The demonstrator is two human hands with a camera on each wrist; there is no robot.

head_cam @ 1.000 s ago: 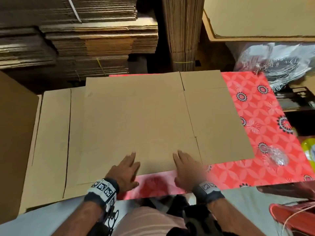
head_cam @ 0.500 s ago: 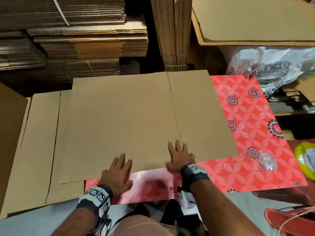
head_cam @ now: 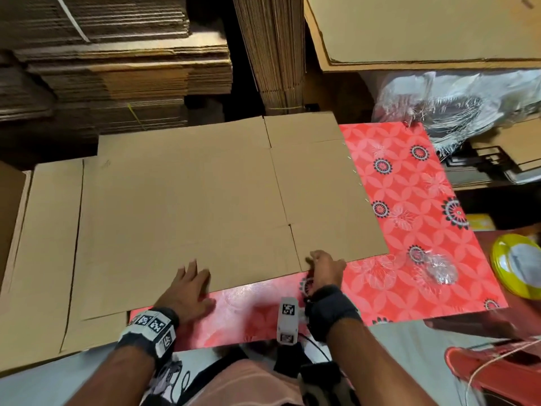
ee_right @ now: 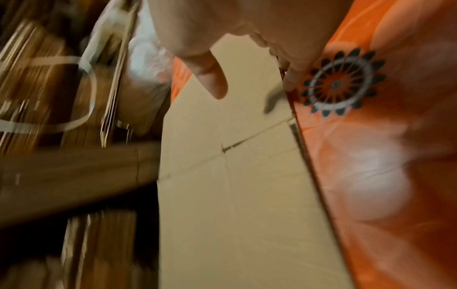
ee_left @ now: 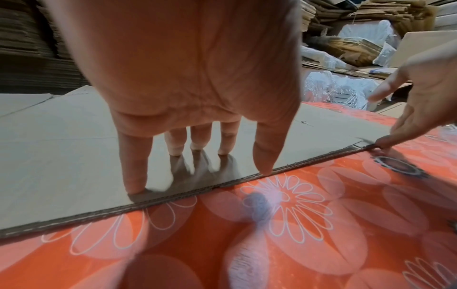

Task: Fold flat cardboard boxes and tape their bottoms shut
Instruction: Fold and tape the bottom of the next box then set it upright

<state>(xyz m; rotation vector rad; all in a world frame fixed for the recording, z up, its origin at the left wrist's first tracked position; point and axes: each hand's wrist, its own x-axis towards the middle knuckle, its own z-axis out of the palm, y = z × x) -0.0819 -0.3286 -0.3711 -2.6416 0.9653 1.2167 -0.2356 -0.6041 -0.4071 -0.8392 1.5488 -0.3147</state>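
While my left hand (head_cam: 187, 288) is lying flat with straight fingers (ee_left: 134, 166) on the near edge of the flat cardboard box (head_cam: 222, 194), my right hand (head_cam: 326, 272) is no longer pressing palm-down on the board as it was half a second ago. It is now turning on its side at the near edge, just right of the slit between the two bottom flaps, with its fingers (ee_left: 385, 141) curling down to the corrugated edge where it meets the red patterned cloth (head_cam: 409, 230) covering the surface. I cannot tell whether those fingers are already hooking under the edge or only touching it; nothing is plainly pinched yet.

The box itself is lying fully flat on the surface, partly overlapping another flattened sheet (head_cam: 49, 244) to my left, and it is sitting slightly further right than a second ago. I am reading this as the shift from positioning the board to prying its layers apart, so opening it is only beginning and taping is well ahead. A yellow tape roll (head_cam: 518, 265) is waiting at my far right.
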